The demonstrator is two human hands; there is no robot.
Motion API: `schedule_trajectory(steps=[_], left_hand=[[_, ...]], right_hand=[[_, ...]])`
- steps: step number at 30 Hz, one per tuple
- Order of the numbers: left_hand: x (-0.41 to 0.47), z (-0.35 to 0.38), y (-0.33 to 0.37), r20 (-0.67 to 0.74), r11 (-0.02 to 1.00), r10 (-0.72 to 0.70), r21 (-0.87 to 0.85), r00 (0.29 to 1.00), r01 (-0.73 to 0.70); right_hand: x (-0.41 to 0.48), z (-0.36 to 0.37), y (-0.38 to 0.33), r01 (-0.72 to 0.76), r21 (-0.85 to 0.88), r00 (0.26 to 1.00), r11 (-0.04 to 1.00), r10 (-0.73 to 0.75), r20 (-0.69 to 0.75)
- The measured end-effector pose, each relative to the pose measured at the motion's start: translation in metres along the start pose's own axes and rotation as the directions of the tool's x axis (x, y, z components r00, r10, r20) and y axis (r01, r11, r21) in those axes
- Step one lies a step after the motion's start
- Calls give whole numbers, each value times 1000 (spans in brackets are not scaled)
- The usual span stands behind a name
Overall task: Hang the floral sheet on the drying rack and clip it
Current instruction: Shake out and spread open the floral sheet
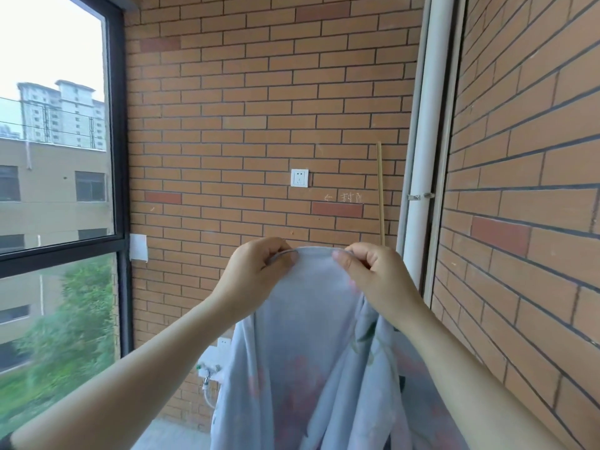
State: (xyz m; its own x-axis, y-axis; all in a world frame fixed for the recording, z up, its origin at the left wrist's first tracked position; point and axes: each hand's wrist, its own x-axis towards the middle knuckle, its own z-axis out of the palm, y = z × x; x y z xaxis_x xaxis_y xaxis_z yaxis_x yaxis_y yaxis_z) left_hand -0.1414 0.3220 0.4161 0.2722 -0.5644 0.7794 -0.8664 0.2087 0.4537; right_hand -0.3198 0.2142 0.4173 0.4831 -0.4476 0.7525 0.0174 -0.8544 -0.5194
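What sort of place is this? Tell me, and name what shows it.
Probably an enclosed apartment balcony or laundry nook: brick walls, a large window overlooking high-rise buildings, and a water tap low on the wall. Both hands hold a floral sheet.

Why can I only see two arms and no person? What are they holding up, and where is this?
The camera sits on the person's head and looks forward and down, so you see what they see: just their own arms. There is only this one picture, taken from there.

The left hand and the right hand each pinch the top edge of a pale blue floral sheet with their fingers. The hands are close together, and the rest of the sheet hangs down in folds below them.

Behind is a brick wall with a white power socket on it. A thin wooden stick stands upright near a white pipe in the corner. On the left is a big window showing buildings and trees outside.

No drying rack or clips are in view.
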Motion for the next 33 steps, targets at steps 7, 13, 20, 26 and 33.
schedule_trajectory(steps=[7,13,20,26,33], left_hand=[[-14,13,-21,75,990,-122,85,990,116],[-41,13,-67,49,950,-272,170,961,261],[-20,-12,-62,-71,941,-337,-46,939,335],[-11,-22,-53,-97,978,-210,-21,973,209],[29,-53,-8,-312,984,135,154,940,-90]], right_hand=[[17,-9,-9,131,-96,980,987,-143,-141],[18,-25,-4,106,-115,968,988,-129,-217],[19,-40,32,7,-202,962,979,-62,-268],[16,-44,45,-22,-255,966,967,-45,-254],[16,-57,36,-19,-277,938,961,-78,-337]])
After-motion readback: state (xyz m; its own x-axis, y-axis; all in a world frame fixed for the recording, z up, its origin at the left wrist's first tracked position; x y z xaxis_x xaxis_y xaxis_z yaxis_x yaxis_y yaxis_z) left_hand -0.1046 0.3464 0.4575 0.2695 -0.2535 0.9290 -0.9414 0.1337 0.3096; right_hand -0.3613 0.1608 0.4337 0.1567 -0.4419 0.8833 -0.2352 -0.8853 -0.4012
